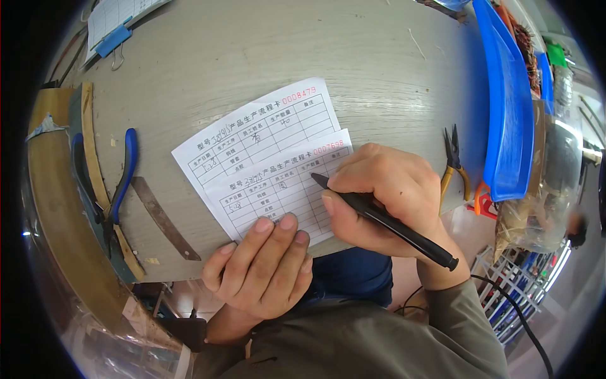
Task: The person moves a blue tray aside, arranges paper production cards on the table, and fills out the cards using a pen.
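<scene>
The right hand (394, 196) grips a slim black pen (404, 228) in its fingers, tip at the white paper card with a printed grid and red number (278, 196), near the bench's (252, 50) front edge. It overlaps a similar white paper card (259, 129). The left hand's (262, 271) extended fingers, side by side, press its near edge. Yellow-handled metal pliers (452, 161) lie toward the bench's right edge.

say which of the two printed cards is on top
The card with red number 0007698, under the tip of the black pen; it covers the lower part of the other card, 0008479.
</scene>
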### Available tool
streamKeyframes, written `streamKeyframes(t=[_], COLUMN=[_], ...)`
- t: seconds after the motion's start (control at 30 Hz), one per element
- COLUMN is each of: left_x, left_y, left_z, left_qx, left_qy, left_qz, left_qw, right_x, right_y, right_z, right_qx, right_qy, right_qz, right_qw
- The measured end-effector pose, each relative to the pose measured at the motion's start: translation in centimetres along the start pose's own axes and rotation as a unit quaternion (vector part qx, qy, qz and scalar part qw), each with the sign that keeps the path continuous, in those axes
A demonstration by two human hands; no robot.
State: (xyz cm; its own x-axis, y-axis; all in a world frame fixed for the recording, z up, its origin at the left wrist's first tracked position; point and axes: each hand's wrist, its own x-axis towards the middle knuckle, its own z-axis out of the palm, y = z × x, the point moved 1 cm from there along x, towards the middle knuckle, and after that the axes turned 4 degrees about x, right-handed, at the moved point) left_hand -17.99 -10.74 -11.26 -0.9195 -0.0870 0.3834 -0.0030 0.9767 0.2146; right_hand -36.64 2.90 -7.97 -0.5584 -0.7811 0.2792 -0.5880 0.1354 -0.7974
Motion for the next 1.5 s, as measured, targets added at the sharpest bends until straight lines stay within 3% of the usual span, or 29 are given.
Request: streamKeyframes(t=[0.5,1.5], left_x=[0.22,0.22], left_y=[0.04,-0.11], left_z=[-0.02,-0.02], left_qx=[-0.007,-0.009], left_qy=[0.007,0.007], left_qz=[0.001,0.005], left_qw=[1.0,1.0], right_x=[-0.15,-0.02], right_y=[0.51,-0.3], right_z=[0.38,-0.39], right_qx=[-0.001,0.018], right_qy=[0.002,0.0], right_qz=[-0.029,0.027], right_qw=[1.0,0.999])
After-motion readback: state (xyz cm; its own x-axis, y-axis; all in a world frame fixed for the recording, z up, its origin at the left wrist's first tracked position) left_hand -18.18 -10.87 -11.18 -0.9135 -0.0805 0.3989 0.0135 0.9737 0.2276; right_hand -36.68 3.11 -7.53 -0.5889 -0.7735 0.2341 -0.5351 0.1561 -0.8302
